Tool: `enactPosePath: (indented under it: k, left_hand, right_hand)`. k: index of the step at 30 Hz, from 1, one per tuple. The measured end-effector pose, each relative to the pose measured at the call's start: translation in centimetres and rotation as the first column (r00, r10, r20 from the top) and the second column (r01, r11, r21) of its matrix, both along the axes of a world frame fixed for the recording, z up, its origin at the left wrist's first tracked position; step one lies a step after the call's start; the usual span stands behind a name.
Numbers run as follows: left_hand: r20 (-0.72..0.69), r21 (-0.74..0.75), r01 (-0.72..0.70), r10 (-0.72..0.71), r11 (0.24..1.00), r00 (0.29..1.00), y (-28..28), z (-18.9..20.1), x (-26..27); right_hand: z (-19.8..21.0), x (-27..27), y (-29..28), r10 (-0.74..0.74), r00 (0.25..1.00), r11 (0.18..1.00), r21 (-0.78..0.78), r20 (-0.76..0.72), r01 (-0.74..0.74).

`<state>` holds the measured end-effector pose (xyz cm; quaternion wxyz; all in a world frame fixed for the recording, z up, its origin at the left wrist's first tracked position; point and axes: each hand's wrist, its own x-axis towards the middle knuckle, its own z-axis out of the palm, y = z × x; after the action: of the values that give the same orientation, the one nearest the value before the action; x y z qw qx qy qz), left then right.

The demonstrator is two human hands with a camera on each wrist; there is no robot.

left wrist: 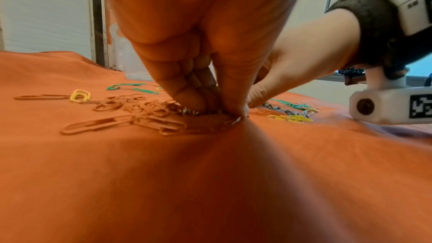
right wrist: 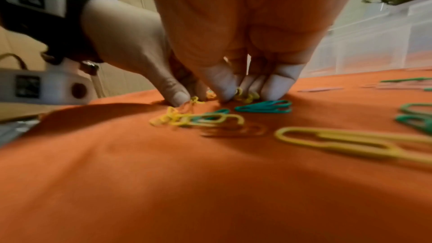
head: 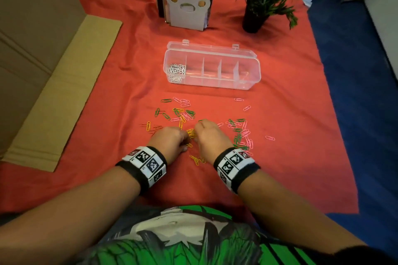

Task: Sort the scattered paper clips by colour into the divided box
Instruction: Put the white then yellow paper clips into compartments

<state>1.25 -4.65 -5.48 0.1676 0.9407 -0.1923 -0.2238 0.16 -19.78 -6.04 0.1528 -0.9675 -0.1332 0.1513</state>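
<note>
A: How will those yellow paper clips (head: 190, 133) handle?

B: My guess is light, thin, springy wire with a slick coating. They lie flat on the red cloth (head: 280, 157) that covers the tabletop, so they are hard to get a nail under, and they hook into each other. Best pinched at a rounded end, or raked into a heap and lifted as a bunch

A: Where are they?

B: In a small cluster between the two hands, with a few more (head: 197, 159) lying nearer the person. The left hand (head: 171, 143) has its fingertips (left wrist: 194, 103) curled down onto the clips and the cloth; the right hand (head: 210, 139) does the same from the other side, its fingertips (right wrist: 224, 88) pressed among yellow loops. Whether either hand has a clip actually pinched, I cannot tell

A: And the other colours?

B: Green clips (head: 238, 137) and pink clips (head: 245, 133) are strewn to the right, a mixed patch (head: 183, 114) sits beyond the hands, and some red-brown clips (left wrist: 131, 112) lie by the left hand

A: The box?

B: The clear divided box (head: 254, 75) stands open beyond the scatter, its lid tipped back. Only the leftmost compartment is filled, with white clips (head: 176, 70); the others look empty
</note>
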Motion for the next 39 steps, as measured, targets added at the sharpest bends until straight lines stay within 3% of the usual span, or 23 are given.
enactPosePath:
  k: [4, 6, 8, 9, 11, 14, 17, 19, 21, 22, 24, 26, 27, 29, 31, 34, 39]
  left_hand:
    - [0.000, -0.101, -0.071, 0.072, 0.992, 0.997, -0.3, 0.1, 0.3]
    - [-0.027, -0.173, -0.158, 0.155, 0.972, 0.987, -0.4, 0.3, 0.7]
    - [-0.114, -0.250, -0.274, 0.253, 0.929, 0.961, -0.4, 0.5, 1.3]
    - [-0.181, -0.291, -0.344, 0.302, 0.892, 0.936, -0.4, 0.6, 1.6]
    - [-0.338, -0.370, -0.513, 0.402, 0.775, 0.851, -0.3, 0.8, 2.1]
    - [-0.655, -0.402, -0.779, 0.443, 0.482, 0.612, -0.3, 1.6, 2.3]
    - [-0.817, -0.344, -0.879, 0.356, 0.331, 0.454, -0.2, 2.7, 2.5]
    - [-0.858, -0.319, -0.907, 0.323, 0.275, 0.400, -0.2, 3.1, 2.5]
    - [-0.850, -0.309, -0.911, 0.351, 0.272, 0.393, -0.4, 2.9, 2.4]
    - [-0.809, -0.327, -0.890, 0.393, 0.317, 0.437, -0.5, 2.5, 2.3]
    - [-0.600, -0.376, -0.759, 0.485, 0.532, 0.637, -0.5, 1.4, 2.2]
    - [-0.293, -0.325, -0.524, 0.443, 0.788, 0.847, -0.6, 0.7, 1.9]
    - [-0.171, -0.261, -0.424, 0.390, 0.867, 0.905, -0.6, 0.6, 1.8]
    - [-0.029, -0.162, -0.287, 0.286, 0.944, 0.958, -0.7, 0.4, 1.4]
    - [0.014, -0.127, -0.228, 0.232, 0.965, 0.973, -0.8, 0.4, 1.1]
    - [0.036, -0.091, -0.165, 0.169, 0.982, 0.985, -0.5, 0.3, 0.7]
    - [0.046, -0.098, -0.118, 0.123, 0.988, 0.991, -0.1, -0.2, 0.5]
  right_hand:
    - [0.1, 1.6, -2.1, -0.113, 0.994, 0.994, -0.011, 0.012, 0.113]
    - [0.5, 2.7, -3.5, -0.243, 0.968, 0.968, 0.055, -0.063, 0.246]
    - [0.8, 3.3, -4.5, -0.389, 0.901, 0.884, 0.196, -0.192, 0.423]
    - [1.0, 3.4, -4.7, -0.444, 0.847, 0.798, 0.302, -0.292, 0.522]
    - [1.4, 3.3, -4.9, -0.472, 0.712, 0.525, 0.483, -0.520, 0.701]
    - [2.5, 2.8, -4.9, -0.303, 0.556, 0.107, 0.552, -0.774, 0.827]
    - [3.1, 2.3, -5.1, -0.142, 0.498, -0.107, 0.513, -0.856, 0.852]
    - [3.0, 2.2, -5.2, -0.096, 0.464, -0.150, 0.473, -0.881, 0.868]
    - [3.1, 2.1, -5.2, -0.107, 0.449, -0.114, 0.459, -0.887, 0.881]
    - [3.2, 2.0, -5.2, -0.136, 0.446, -0.079, 0.458, -0.885, 0.885]
    - [3.1, 1.8, -4.9, -0.227, 0.456, 0.036, 0.461, -0.860, 0.887]
    - [2.8, 1.2, -4.5, -0.320, 0.534, 0.236, 0.480, -0.782, 0.845]
    - [2.7, 0.8, -4.2, -0.359, 0.611, 0.389, 0.482, -0.705, 0.785]
    - [2.3, 0.0, -3.6, -0.355, 0.787, 0.709, 0.403, -0.505, 0.578]
    - [1.8, -1.1, -2.9, -0.250, 0.896, 0.887, 0.283, -0.367, 0.364]
    - [0.7, -3.0, -2.3, -0.143, 0.951, 0.970, 0.155, -0.273, 0.190]
    - [-0.3, -4.5, -2.1, -0.039, 0.990, 0.997, 0.055, -0.138, 0.047]
